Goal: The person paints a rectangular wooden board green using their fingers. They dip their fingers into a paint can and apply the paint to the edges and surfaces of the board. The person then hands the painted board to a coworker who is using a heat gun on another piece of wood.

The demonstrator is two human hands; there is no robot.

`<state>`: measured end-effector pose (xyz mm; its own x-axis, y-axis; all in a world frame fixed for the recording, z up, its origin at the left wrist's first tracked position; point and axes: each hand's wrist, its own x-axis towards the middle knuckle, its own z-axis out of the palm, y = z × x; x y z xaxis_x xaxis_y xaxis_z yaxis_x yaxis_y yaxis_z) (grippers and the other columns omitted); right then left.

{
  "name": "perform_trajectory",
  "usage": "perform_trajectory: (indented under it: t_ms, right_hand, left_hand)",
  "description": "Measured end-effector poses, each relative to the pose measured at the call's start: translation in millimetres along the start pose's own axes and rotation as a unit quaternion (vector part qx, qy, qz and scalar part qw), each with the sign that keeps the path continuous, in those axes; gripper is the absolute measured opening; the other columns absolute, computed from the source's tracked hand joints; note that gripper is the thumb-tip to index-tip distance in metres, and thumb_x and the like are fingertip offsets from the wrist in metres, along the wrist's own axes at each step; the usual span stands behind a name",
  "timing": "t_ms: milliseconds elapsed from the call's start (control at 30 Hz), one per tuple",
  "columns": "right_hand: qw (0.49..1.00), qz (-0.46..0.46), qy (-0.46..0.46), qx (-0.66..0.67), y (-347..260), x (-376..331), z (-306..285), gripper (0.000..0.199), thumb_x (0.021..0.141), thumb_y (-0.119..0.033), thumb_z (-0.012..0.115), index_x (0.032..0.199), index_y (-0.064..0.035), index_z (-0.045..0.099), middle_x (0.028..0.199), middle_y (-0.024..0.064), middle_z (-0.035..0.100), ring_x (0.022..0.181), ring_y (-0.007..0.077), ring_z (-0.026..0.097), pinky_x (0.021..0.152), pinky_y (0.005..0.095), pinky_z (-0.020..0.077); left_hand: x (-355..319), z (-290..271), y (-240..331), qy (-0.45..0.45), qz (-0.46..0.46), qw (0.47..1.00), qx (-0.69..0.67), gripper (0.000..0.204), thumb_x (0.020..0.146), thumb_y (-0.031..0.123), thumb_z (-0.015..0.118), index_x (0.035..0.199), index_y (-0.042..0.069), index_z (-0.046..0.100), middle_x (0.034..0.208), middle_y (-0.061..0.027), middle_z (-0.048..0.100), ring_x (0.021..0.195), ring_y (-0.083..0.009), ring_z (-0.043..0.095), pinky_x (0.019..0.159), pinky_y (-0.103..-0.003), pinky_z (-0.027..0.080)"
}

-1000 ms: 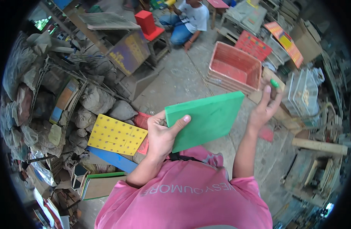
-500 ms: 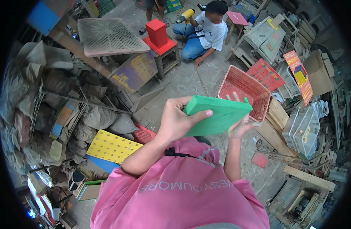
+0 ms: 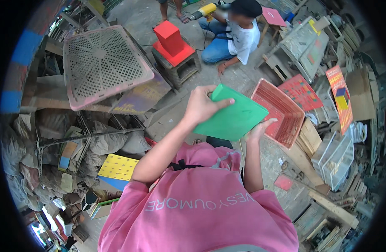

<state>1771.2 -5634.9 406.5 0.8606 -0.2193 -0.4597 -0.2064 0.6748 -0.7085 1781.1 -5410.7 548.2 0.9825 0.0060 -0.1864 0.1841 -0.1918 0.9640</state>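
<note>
A flat green painted board (image 3: 232,113), thick at its edges, is held tilted in front of my chest. My left hand (image 3: 203,106) is closed on its upper left side, the thumb lying across the face and the fingers partly hidden behind. At the lower right corner, my right hand (image 3: 256,129) grips the board from beneath; its thumb points out to the side and its other fingers are mostly hidden behind the board.
Beyond the board, a red basket (image 3: 281,113) stands on the floor. A red box on a base (image 3: 170,40) rests on a stool, near a crouching co-worker (image 3: 239,38) holding a yellow heat gun (image 3: 204,10). A plastic tray (image 3: 104,63) lies at left; sacks (image 3: 102,134) are piled below.
The green board has turned so more of its broad face shows. My right hand's fingers, spread before, have moved behind its lower corner. The view has shifted.
</note>
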Motion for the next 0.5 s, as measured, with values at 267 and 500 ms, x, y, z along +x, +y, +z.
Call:
perform_trajectory:
  t_ms: [267,500]
  right_hand:
    - [0.983,0.158,0.064,-0.065,33,163,63,0.099,0.085,-0.079,0.027,0.131,0.0076,0.042,0.128,0.0139,0.051,0.111,0.0260,0.053,0.097,0.0358,0.0426]
    - [0.961,0.228,0.142,-0.059,58,243,111,0.102,0.082,-0.081,0.029,0.132,0.0072,0.039,0.128,0.0156,0.048,0.110,0.0271,0.052,0.097,0.0393,0.0433]
  left_hand:
    - [212,-24,-133,-0.050,-0.144,0.969,-0.194,0.022,0.083,0.012,0.071,0.100,-0.001,0.067,0.087,-0.0083,0.070,0.070,-0.0130,0.067,0.063,-0.027,0.055]
    - [306,-55,-158,0.016,-0.265,0.940,-0.214,0.024,0.082,0.015,0.073,0.097,-0.003,0.067,0.086,-0.0120,0.070,0.069,-0.0176,0.068,0.065,-0.033,0.057]
